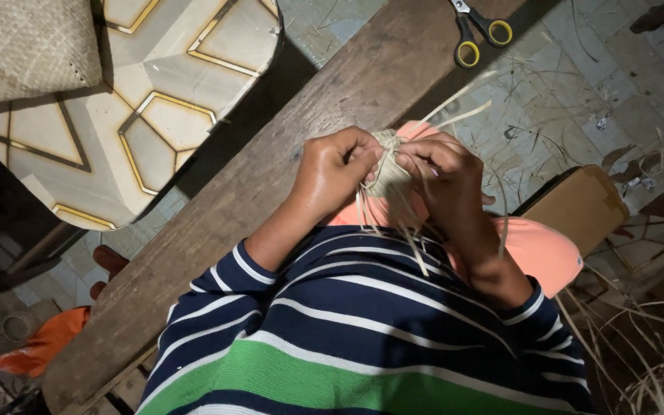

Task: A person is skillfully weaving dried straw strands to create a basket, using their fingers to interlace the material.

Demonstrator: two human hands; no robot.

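Hands: two, both sitting at mid-frame and meeting over one small bundle.
Left hand (332, 170): it is curling its fingers inward, the fingertips pinching the left edge of the woven piece.
Right hand (446, 178): it is closing its fingers over the right side of the same piece, gripping it and the strips that are hanging from it.
Woven piece (386, 157): one small, pale, rounded plaited lump, being held between the two hands at the centre of the frame, above the person's lap and an orange-pink cloth (549, 247).
Loose strips (409, 230): several thin pale straw strands are trailing down from the piece toward the striped sleeves; two more are sticking up and to the right. An exact count is not possible.
Scissors (479, 31): one pair, with yellow-and-black handles, lying at the top of the frame at the far end of the worktop, well apart from the hands.
Worktop (255, 177): one long dark wooden plank, running diagonally from lower left to upper right.
Woven mat (24, 46): one, filling the upper left corner.
Straw litter (655, 369): many scattered strands lying on the floor at lower right.
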